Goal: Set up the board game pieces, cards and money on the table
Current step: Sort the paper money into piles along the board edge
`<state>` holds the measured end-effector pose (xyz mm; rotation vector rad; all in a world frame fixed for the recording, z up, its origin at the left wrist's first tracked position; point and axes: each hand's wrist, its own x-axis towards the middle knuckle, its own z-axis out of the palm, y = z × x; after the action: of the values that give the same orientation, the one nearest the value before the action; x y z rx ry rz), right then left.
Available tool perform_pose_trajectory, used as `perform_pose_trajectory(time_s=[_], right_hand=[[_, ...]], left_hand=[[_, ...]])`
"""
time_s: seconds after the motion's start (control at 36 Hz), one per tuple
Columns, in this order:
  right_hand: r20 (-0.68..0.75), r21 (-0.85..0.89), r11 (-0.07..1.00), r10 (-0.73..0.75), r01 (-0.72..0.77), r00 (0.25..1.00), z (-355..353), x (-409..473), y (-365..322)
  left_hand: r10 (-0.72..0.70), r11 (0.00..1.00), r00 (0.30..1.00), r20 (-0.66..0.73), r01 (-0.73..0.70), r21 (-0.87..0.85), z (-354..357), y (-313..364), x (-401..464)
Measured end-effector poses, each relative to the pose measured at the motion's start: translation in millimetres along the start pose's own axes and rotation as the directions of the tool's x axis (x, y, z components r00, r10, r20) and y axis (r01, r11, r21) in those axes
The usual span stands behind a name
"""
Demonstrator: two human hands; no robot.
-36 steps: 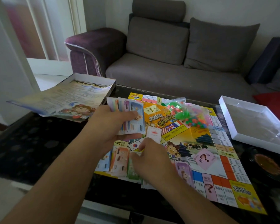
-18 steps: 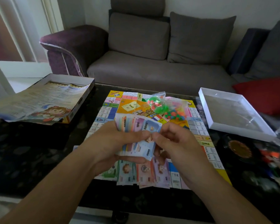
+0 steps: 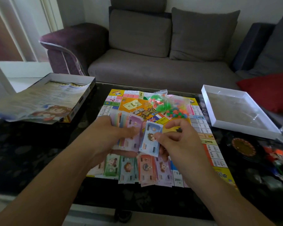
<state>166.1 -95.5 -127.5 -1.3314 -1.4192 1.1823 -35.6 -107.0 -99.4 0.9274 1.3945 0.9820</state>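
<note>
Banknotes (image 3: 129,128) sit fanned in the left hand (image 3: 108,136), fingers curled around the stack above the game board (image 3: 204,137). The right hand (image 3: 175,141) pinches one blue note (image 3: 151,139) between thumb and forefinger, just beside the fan. Sorted money piles (image 3: 137,168) lie along the board's near edge. A bag of coloured pieces (image 3: 168,105) rests near the board's far edge.

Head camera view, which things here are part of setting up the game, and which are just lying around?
Part of the job:
- game board
- fan of notes in left hand
- blue note pinched by right hand
- sorted note piles
- bag of pieces

Lying about:
- white box tray
- sofa
- red cushion
</note>
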Motion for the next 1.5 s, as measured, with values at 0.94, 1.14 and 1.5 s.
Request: perform_pose_trajectory(time_s=[0.94,1.14,1.5], right_hand=[[0.321,-0.038,0.998,0.062,-0.052,0.945,61.7,12.7,-5.0],[0.246,0.119,0.993,-0.016,-0.013,0.969,7.3,1.5,-15.5],[0.08,0.057,0.998,-0.006,0.002,0.997,-38.6,8.7,4.5]], left_hand=[[0.105,0.971,0.994,-0.02,-0.106,-0.215,-61.0,7.0,1.7],[0.105,0.981,0.984,0.144,-0.078,-0.179,-13.4,2.7,-7.8],[-0.002,0.97,0.994,0.109,0.028,-0.242,20.5,-1.8,-2.0]])
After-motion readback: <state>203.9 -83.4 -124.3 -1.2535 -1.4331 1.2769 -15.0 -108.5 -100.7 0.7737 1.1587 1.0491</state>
